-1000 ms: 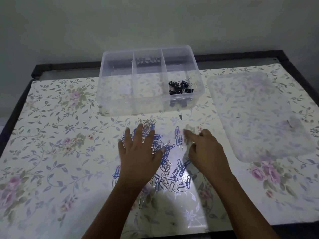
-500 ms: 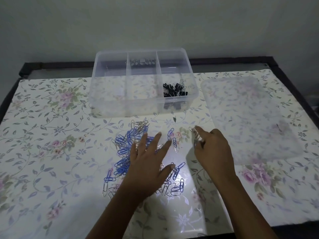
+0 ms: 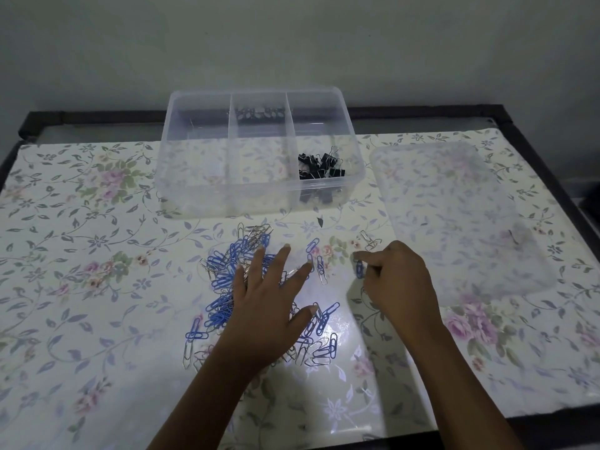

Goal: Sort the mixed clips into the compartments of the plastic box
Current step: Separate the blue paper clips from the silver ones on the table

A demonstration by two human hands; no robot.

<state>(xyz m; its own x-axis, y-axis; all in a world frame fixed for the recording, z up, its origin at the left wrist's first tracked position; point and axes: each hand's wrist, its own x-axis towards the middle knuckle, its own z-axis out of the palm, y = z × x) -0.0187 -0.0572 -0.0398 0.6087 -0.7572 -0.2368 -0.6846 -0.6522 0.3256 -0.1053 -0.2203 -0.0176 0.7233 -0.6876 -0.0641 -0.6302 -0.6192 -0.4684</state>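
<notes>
1 box w/ 3 compartments, 1 lid.

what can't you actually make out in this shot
All head view.
The left hand lies spread over the paper clip pile, hiding the clips beneath.
Whether the right hand truly pinches the blue clip: its curled fingers cover the contact.
The dark items at the far end of the middle compartment of the plastic box: blurred through the wall.
The small dark mark on the lid: too small to identify.
</notes>
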